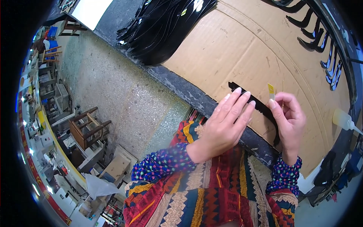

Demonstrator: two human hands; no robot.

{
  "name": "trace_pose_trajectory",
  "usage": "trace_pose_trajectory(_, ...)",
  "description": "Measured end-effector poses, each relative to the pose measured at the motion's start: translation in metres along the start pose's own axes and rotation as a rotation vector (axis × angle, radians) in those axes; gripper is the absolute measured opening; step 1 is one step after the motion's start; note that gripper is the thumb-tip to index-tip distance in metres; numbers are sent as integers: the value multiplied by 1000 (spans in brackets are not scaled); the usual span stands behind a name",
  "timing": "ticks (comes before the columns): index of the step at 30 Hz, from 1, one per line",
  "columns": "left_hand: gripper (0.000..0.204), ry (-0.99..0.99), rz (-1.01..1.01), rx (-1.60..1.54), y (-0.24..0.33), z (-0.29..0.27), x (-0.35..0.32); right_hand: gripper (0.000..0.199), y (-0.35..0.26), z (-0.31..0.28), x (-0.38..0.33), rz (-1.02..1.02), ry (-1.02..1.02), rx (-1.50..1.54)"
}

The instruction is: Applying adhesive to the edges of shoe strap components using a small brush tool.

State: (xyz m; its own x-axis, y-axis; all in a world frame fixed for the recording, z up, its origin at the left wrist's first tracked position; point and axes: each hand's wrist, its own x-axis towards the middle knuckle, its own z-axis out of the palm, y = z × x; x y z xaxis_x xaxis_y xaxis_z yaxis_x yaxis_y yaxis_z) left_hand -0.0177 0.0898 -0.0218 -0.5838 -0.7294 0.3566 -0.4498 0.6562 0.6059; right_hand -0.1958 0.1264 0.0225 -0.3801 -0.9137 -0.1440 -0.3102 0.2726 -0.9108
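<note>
A long, curved black strip (266, 109) with a notched edge lies on the brown cardboard (242, 49) in front of me. My left hand (227, 123) rests over it, fingers stretched out flat with their tips on its upper part. To the right, my right hand (290, 122) pinches a small yellow-and-white tab (271, 90) between thumb and forefinger, just above the cardboard. A thin, brass-coloured stick (283, 89) rises from the same hand; its lower end is hidden by the fingers. The strip's lower end curves down beside my right wrist.
Many glossy black curved pieces (162, 34) are heaped at the table's far left. Several smaller black pieces (315, 36) lie along the right rim. A squeeze bottle (342, 119) with a pointed nozzle stands at the right. A wooden stool (85, 128) is on the floor at left.
</note>
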Motion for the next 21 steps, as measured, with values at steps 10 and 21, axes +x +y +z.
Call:
trace_pose_trajectory(10,35,-1,168,-299,-3,11,24,16,9,2,3,-475,222,-263)
trace_pose_trajectory(21,40,-72,145,121,-19,0,20,26,9,12,-7,-490,250,-457)
